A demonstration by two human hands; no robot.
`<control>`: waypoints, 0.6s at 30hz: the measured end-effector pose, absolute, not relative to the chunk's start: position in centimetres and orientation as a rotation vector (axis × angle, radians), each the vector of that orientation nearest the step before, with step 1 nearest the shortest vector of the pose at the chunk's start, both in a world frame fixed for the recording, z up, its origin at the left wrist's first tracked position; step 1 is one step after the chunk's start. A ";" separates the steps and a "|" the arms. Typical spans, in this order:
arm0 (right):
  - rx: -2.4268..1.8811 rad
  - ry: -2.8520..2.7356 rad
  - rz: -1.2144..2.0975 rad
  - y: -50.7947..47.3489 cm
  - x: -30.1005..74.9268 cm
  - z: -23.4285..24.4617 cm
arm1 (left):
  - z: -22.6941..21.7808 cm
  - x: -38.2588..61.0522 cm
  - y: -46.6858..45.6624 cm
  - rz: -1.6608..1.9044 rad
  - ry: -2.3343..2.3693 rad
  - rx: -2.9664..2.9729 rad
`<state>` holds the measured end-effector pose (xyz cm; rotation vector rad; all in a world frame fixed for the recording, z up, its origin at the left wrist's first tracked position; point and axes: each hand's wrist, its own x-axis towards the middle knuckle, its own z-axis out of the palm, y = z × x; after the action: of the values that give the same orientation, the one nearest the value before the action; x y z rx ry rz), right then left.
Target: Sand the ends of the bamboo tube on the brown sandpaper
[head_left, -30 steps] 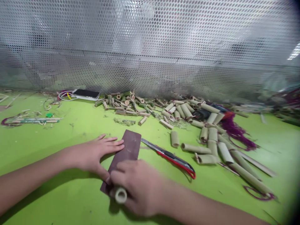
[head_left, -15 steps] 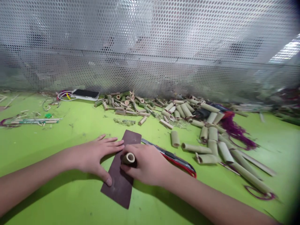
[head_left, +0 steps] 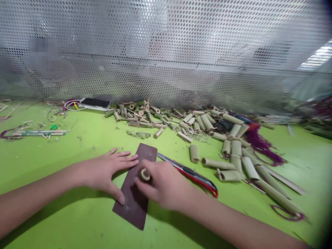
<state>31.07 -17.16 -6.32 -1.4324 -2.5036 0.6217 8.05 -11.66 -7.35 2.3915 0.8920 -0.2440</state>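
Observation:
A dark brown strip of sandpaper [head_left: 135,211] lies slantwise on the green table. My left hand [head_left: 103,173] is spread flat, its thumb and fingertips pressing on the strip's left edge. Over the middle of the strip, my right hand [head_left: 163,185] grips a short bamboo tube [head_left: 144,175], which stands on end with its hollow top facing up. The right hand and tube are a little blurred. The tube's lower end is hidden behind the fingers. Just right of that hand lies a red and black utility knife [head_left: 193,174], blade out toward the strip.
Cut bamboo pieces [head_left: 204,121] are heaped along the back and right, with purple thread [head_left: 261,143] beside them. A phone [head_left: 94,103] with a white cable lies at the back left. Behind the table [head_left: 67,221] rises a perforated metal screen [head_left: 166,52].
The bamboo tube and my right hand have shifted very slightly over the sandpaper, and the tube's top now looks smeared and tilted. My left hand stays in place.

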 end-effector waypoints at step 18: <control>-1.452 -2.239 1.165 -16.7 30.8 -5.7 | -7.5 7.8 -11.7 -0.219 0.892 2.364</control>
<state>30.83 -16.66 -5.68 -1.4524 -2.2393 1.1646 7.78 -11.74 -7.52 2.3644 0.8918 -0.2191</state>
